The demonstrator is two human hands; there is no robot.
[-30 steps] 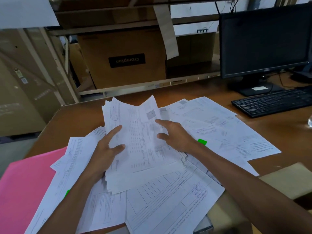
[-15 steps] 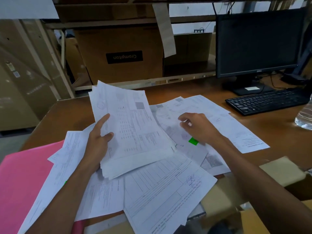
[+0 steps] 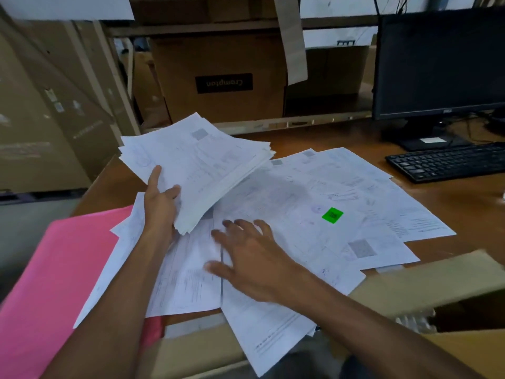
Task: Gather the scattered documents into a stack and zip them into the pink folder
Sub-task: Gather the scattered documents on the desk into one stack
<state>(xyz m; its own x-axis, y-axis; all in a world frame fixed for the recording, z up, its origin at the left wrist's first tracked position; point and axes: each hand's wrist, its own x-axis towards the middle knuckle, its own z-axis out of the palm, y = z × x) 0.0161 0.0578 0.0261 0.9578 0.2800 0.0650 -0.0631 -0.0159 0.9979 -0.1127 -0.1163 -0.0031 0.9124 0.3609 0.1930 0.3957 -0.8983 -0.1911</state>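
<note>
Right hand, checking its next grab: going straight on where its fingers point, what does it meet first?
Probably the paper stack in the left hand, though the right hand might pass underneath.

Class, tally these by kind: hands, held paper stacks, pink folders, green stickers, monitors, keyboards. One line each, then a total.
Hands: 2, left hand, right hand
Paper stack: 1
Pink folder: 1
Green sticker: 1
Monitor: 1
Keyboard: 1
Total: 7

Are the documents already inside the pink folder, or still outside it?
Outside. The left hand holds a stack of documents above the desk, and loose sheets lie spread on it, some overlapping the pink folder.
</note>
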